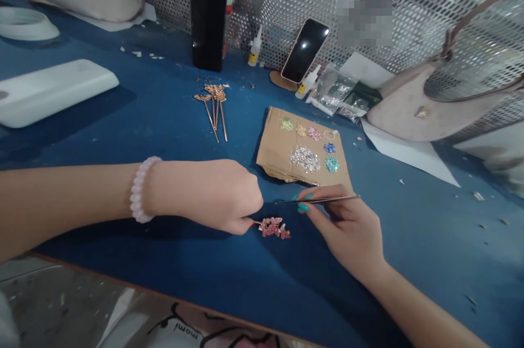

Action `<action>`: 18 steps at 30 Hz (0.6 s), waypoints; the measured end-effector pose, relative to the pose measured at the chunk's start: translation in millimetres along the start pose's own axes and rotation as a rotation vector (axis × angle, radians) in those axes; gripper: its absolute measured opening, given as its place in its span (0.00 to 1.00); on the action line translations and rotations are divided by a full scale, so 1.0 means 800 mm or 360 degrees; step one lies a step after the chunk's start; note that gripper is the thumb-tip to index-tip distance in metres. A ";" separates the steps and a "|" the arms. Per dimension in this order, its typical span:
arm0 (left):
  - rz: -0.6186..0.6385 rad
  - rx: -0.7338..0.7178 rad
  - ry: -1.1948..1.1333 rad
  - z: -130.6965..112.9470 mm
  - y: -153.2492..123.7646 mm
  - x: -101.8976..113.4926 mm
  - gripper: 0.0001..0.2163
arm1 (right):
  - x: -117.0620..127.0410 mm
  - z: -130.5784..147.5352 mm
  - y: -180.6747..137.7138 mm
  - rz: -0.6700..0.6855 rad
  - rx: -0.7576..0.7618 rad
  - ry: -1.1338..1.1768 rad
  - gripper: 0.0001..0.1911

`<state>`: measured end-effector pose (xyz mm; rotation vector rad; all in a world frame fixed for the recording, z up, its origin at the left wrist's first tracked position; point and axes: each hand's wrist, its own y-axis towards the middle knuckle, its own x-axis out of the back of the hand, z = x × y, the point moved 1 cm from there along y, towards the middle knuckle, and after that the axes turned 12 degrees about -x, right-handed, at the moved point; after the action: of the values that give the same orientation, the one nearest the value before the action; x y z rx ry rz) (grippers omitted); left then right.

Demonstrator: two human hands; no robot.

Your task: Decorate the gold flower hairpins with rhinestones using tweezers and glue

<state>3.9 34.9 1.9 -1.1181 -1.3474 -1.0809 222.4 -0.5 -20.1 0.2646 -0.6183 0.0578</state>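
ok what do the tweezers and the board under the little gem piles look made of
Tweezers: probably steel, smooth, going by the thin grey metallic sheen. Board: matte cardboard, it seems, from its plain brown face and layered edge.

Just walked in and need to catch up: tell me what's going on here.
A person is working at a blue table. The left hand grips a pink-studded pin by its stem. The right hand holds tweezers, their tips near the pin but apart from it. Coloured stones sit in piles on cardboard; gold pins lie farther back.
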 end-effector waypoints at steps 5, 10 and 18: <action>-0.0011 0.0035 0.0041 -0.004 0.004 -0.004 0.12 | 0.002 0.003 -0.003 -0.0008 0.0028 -0.0012 0.06; -0.0034 0.0004 0.0015 -0.008 0.007 -0.008 0.12 | 0.002 -0.003 -0.002 -0.0008 0.0009 0.0001 0.06; -0.0020 -0.0192 -0.0237 -0.001 0.005 -0.007 0.10 | -0.008 -0.010 0.006 0.0046 -0.0096 -0.0012 0.05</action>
<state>8.3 34.6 -3.3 -1.3017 -1.4217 -1.1179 220.9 6.1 -29.1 0.1975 -0.6301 0.0657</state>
